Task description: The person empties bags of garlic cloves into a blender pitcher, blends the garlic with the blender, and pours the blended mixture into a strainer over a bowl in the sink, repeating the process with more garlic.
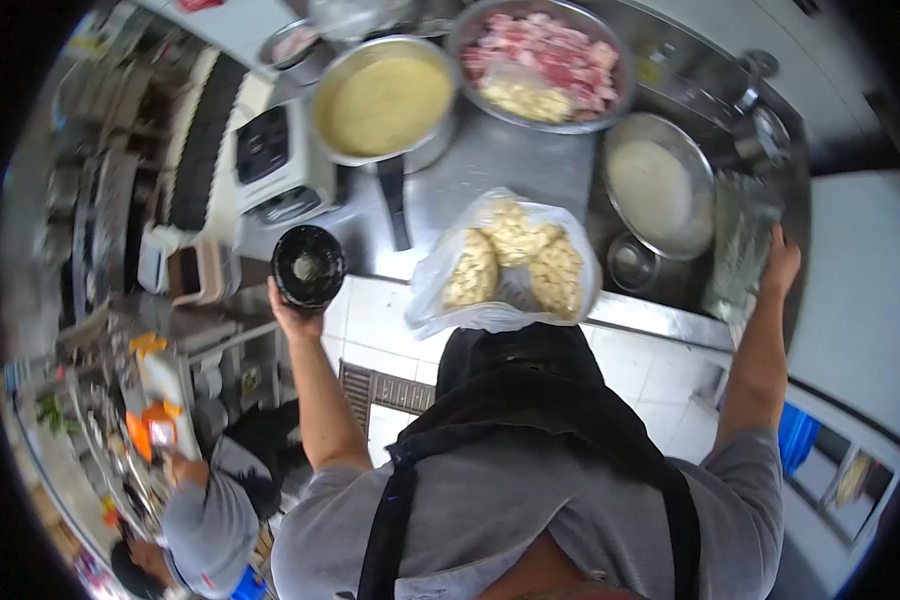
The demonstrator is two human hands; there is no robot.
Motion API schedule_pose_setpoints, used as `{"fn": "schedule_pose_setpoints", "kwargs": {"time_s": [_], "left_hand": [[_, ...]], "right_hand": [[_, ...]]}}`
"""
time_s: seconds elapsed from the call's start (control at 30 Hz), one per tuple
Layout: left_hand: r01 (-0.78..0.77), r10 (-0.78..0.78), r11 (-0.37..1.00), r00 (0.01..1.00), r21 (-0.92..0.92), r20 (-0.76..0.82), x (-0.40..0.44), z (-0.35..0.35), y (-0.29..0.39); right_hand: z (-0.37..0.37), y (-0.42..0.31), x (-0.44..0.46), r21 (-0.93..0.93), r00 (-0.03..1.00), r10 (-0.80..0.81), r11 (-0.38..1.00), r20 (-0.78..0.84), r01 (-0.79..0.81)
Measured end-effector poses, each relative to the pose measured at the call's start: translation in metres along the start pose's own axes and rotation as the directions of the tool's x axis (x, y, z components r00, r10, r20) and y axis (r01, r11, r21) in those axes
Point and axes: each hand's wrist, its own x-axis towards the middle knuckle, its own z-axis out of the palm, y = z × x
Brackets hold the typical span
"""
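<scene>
On the left, my left hand (296, 312) is closed around the lower side of a round black container (308, 267), whose inside shows a pale patch. My right hand (782, 262) is at the far right, closed on the edge of a long see-through, greenish-grey object (742, 245) by the sink area; its exact kind is unclear. Between my hands, at the counter's front edge, stands an open plastic bag (432, 292) with pale, lumpy, dough-like pieces (558, 275) inside.
Behind the bag are a pot (385, 100) of yellowish mixture, its handle pointing toward me, and a bowl (545, 125) of cut meat. A metal bowl (705, 200) holds whitish liquid. A white appliance (285, 160) stands left. Another person (210, 515) works at lower left.
</scene>
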Motion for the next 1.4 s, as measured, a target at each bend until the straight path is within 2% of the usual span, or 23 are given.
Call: {"fn": "schedule_pose_setpoints", "kwargs": {"time_s": [0.1, 0.17, 0.23, 0.37, 0.43, 0.5, 0.57, 0.63, 0.67, 0.7, 0.73, 0.8, 0.83, 0.9, 0.93, 1.0, 1.03, 1.17, 1.23, 1.3, 1.33, 1.37, 1.4], "left_hand": [[0.174, -0.172, 0.973, 0.985, 0.150, -0.023, 0.020, 0.012, -0.009], [0.220, -0.096, 0.866, 0.954, 0.449, -0.282, 0.044, 0.002, -0.012], [0.401, 0.064, 0.645, 0.820, 0.650, -0.569, 0.073, -0.023, -0.009], [0.111, 0.275, 0.606, 0.900, 0.787, -0.338, 0.101, -0.096, 0.003], [0.013, 0.610, 0.262, 0.773, 0.965, -0.176, 0.068, -0.058, 0.014], [-0.161, 0.833, -0.052, 0.537, 0.986, 0.132, 0.021, 0.042, 0.012], [-0.525, 0.825, 0.170, 0.538, 0.834, 0.170, -0.003, 0.134, -0.008], [-0.582, 0.621, 0.307, 0.722, 0.753, 0.304, -0.049, 0.260, -0.057], [-0.541, 0.426, 0.346, 0.818, 0.766, 0.386, -0.064, 0.312, -0.090], [-0.588, 0.209, 0.320, 0.808, 0.743, 0.550, -0.067, 0.348, -0.129], [-0.471, -0.088, 0.388, 0.837, 0.792, 0.540, -0.065, 0.383, -0.173], [0.021, -0.596, 0.565, 0.702, 0.825, 0.390, -0.060, 0.457, -0.282], [0.255, -0.728, 0.486, 0.648, 0.836, 0.225, -0.060, 0.486, -0.321], [0.501, -0.907, 0.336, 0.400, 0.798, 0.132, -0.041, 0.521, -0.376], [0.496, -0.909, 0.329, 0.397, 0.803, 0.127, -0.045, 0.529, -0.387], [0.397, -0.660, 0.660, 0.712, 0.638, 0.239, -0.055, 0.534, -0.405], [0.399, -0.661, 0.653, 0.715, 0.644, 0.228, -0.051, 0.530, -0.410], [0.400, -0.627, 0.705, 0.738, 0.586, 0.250, -0.046, 0.518, -0.411], [0.408, -0.635, 0.612, 0.764, 0.678, 0.113, -0.050, 0.526, -0.398], [0.335, -0.614, 0.593, 0.776, 0.732, 0.143, -0.038, 0.524, -0.389], [0.246, -0.588, 0.586, 0.785, 0.772, 0.196, -0.032, 0.526, -0.386], [0.236, -0.574, 0.589, 0.795, 0.773, 0.194, -0.030, 0.525, -0.386], [0.143, -0.532, 0.574, 0.813, 0.806, 0.235, -0.027, 0.526, -0.389]], "right_hand": [[-0.009, 0.015, 0.003, 0.139, 0.988, -0.022, 0.989, -0.152, 0.044], [-0.016, 0.008, 0.005, 0.401, 0.976, 0.217, 0.894, -0.001, -0.198], [-0.029, -0.018, -0.010, 0.504, 0.977, 0.212, 0.848, -0.038, -0.165], [-0.020, -0.015, 0.001, 0.707, 0.977, 0.193, 0.678, 0.090, -0.199], [-0.003, -0.003, 0.015, 0.724, 0.970, 0.125, 0.647, 0.209, -0.239], [0.010, -0.003, 0.023, 0.719, 0.970, 0.091, 0.657, 0.223, -0.227], [0.023, -0.008, 0.028, 0.677, 0.955, 0.011, 0.702, 0.297, -0.219], [0.039, -0.015, 0.032, 0.645, 0.923, -0.077, 0.737, 0.376, -0.201], [0.050, -0.016, 0.033, 0.638, 0.901, -0.136, 0.749, 0.411, -0.178], [0.068, -0.012, 0.037, 0.580, 0.890, -0.198, 0.810, 0.411, -0.087], [0.078, -0.013, 0.035, 0.554, 0.882, -0.237, 0.832, 0.408, -0.033], [0.075, -0.031, 0.027, 0.518, 0.895, -0.299, 0.851, 0.332, 0.092], [0.076, -0.040, 0.020, 0.519, 0.897, -0.304, 0.849, 0.322, 0.101], [0.074, -0.058, 0.002, 0.490, 0.878, -0.371, 0.850, 0.302, 0.191], [0.073, -0.062, -0.002, 0.460, 0.851, -0.435, 0.845, 0.293, 0.273], [0.085, -0.057, 0.003, 0.573, 0.824, -0.517, 0.757, 0.232, 0.314], [0.090, -0.053, 0.004, 0.675, 0.787, -0.596, 0.647, 0.159, 0.354], [0.094, -0.039, 0.016, 0.759, 0.734, -0.666, 0.544, 0.131, 0.358], [0.082, -0.026, 0.029, 0.812, 0.650, -0.730, 0.501, 0.209, 0.301], [0.094, -0.003, 0.068, 0.765, 0.760, -0.635, 0.555, 0.138, 0.325], [0.087, -0.011, 0.103, 0.614, 0.824, -0.472, 0.763, 0.315, 0.203], [0.118, -0.008, 0.131, 0.508, 0.820, -0.568, 0.685, -0.076, 0.522], [0.142, -0.014, 0.156, 0.396, 0.790, -0.611, 0.714, -0.049, 0.577]]}}
